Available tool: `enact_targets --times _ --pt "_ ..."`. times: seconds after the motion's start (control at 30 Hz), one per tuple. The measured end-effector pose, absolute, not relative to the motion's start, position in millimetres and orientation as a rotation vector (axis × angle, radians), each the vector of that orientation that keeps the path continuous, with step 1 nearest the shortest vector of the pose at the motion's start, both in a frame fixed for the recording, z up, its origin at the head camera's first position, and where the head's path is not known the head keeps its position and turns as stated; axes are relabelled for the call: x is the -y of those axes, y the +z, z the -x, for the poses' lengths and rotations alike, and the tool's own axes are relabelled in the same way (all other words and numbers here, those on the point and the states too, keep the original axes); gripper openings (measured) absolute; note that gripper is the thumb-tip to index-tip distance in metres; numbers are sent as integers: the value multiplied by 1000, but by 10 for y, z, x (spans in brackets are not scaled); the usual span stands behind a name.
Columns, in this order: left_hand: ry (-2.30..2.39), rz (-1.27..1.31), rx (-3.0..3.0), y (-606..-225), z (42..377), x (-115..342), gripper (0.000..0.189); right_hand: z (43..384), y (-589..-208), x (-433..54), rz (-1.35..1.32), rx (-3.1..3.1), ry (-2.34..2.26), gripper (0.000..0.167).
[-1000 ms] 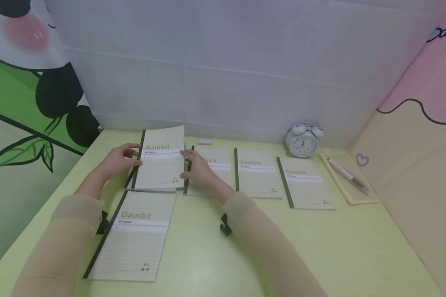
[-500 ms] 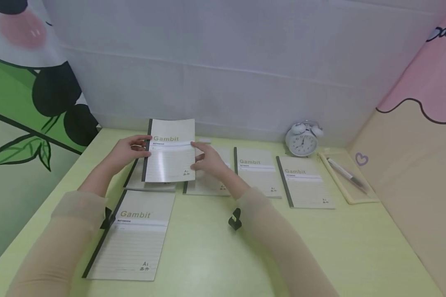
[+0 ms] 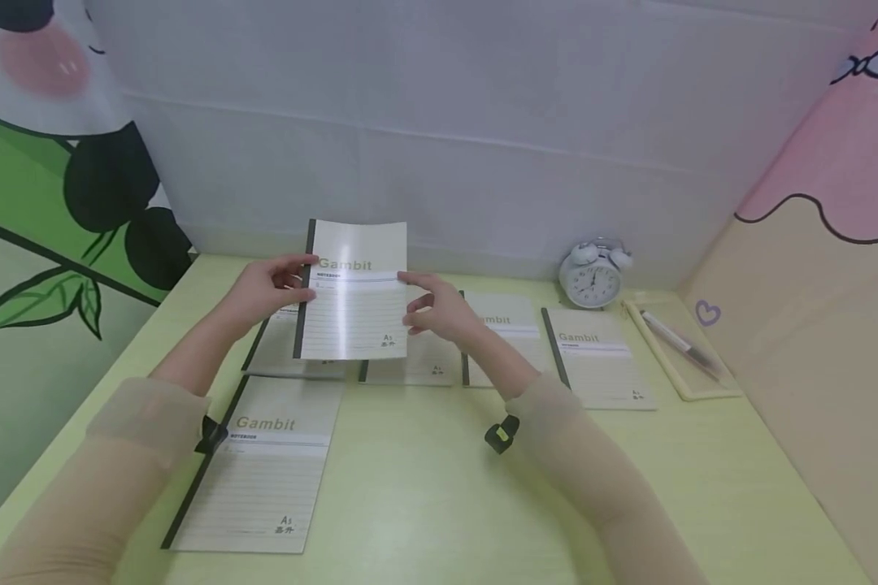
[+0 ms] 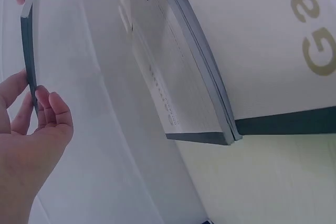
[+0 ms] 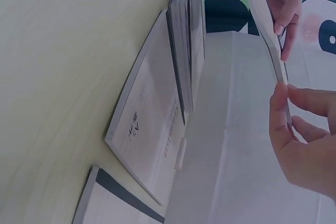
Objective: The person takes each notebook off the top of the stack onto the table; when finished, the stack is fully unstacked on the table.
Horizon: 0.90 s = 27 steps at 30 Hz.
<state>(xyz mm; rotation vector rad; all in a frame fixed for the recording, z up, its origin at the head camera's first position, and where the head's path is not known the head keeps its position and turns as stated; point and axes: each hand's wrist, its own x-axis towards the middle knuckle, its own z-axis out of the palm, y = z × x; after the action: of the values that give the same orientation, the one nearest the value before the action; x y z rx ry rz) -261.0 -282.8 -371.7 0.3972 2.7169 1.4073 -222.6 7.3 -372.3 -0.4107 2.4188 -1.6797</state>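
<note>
A cream "Gambit" notebook (image 3: 354, 313) with a dark spine is held up in the air, tilted, its cover facing me. My left hand (image 3: 263, 288) pinches its spine edge between thumb and fingers. On the opposite edge, my right hand (image 3: 445, 310) pinches it, as the right wrist view also shows. Partly hidden below are a notebook stack (image 3: 269, 353) at the back left and a single notebook (image 3: 420, 372) beside it. Nearer to me, another notebook (image 3: 263, 479) lies flat under the left forearm.
Two more notebooks, one (image 3: 508, 313) partly behind the right wrist and one (image 3: 600, 370) farther right, lie in the back row. A white alarm clock (image 3: 593, 280) stands behind them. A yellow-rimmed tray (image 3: 713, 396) holds a pen (image 3: 676, 341). A wall (image 3: 483, 146) closes off the back.
Both hands have lifted the held notebook off the back-left stack and carried it up and to the right, uncovering part of the stack. The other notebooks stay put.
</note>
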Motion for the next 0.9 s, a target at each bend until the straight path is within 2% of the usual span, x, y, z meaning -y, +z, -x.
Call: enact_targets --times 0.47,0.9 --pt "1383 -548 -2795 -3437 2227 2574 47 1837 -3416 -447 445 -2486 -1636 67" --pt "1309 -688 -2804 -3381 1787 2404 48 1456 -3379 -683 555 -2660 -1444 59"
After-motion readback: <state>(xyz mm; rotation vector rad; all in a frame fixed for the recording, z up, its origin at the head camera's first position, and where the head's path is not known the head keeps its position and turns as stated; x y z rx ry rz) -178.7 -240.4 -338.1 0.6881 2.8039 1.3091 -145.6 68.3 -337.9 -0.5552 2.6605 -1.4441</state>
